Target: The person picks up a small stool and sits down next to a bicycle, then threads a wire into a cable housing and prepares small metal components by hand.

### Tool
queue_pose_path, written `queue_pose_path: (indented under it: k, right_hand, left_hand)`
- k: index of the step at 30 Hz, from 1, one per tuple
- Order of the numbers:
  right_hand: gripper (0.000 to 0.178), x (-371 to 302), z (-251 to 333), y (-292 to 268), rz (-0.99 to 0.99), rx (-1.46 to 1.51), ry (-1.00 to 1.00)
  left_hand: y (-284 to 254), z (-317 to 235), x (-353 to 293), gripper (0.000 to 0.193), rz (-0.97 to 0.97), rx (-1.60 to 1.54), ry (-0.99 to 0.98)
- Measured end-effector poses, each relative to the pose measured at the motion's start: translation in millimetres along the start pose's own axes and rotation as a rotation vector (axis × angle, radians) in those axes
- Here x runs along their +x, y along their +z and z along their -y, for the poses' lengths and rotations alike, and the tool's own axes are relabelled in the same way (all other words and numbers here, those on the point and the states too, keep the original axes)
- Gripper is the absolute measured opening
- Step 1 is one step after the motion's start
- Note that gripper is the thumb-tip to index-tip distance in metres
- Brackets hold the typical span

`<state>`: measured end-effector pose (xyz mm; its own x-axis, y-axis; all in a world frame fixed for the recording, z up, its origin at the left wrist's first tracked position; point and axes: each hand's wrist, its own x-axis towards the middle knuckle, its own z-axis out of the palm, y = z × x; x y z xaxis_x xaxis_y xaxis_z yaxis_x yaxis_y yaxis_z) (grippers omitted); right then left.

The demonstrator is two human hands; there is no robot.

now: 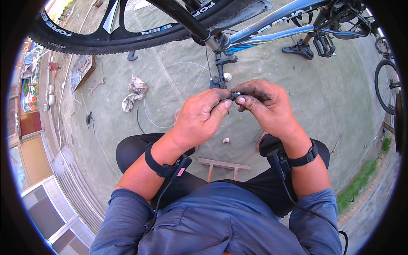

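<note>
Just beyond both hands, we are seeing a silver-and-blue bicycle crowding the ground, its dark wheel curving past on the far left and its black saddle lying far to the right. Directly past the fingertips, the black handlebar is standing closest in the way, a pale round fitting showing beside it. Out to the left of the left hand, we are finding a looping thin cable, partly passing behind that hand, then a crumpled rag, and farther off a bone-shaped wrench lying near a shallow box. Nearer the body than the hands, a low wooden frame is resting between the knees; well to the right of the right hand, a second bicycle is standing.

At the center, we are watching a small dark part with a bright metallic bit being held between the two hands. The left hand is pinching it from the left with thumb and fingers, the right hand gripping it from the right. Fingers are hiding much of it, so we are not making out its full shape.
</note>
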<state>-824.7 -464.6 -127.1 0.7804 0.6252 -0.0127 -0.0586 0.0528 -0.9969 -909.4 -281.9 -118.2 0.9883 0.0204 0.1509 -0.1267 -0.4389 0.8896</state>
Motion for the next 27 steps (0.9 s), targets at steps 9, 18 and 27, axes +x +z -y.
queue_pose_path:
  k: [9,18,27]
  right_hand:
    - [0.027,17.0,8.9,-42.5,-0.169,0.160,0.178]
    - [0.034,10.7,-4.2,-23.6,-0.039,0.510,0.429]
    - [0.034,9.8,-12.2,-20.9,0.036,0.470,0.427]
  left_hand:
    - [4.6,8.8,-11.9,0.015,-0.007,-0.107,-0.134]
    - [-3.0,9.2,-6.1,0.017,-0.007,-0.169,-0.258]
    - [-0.4,16.4,-4.0,0.017,-0.070,-0.158,-0.193]
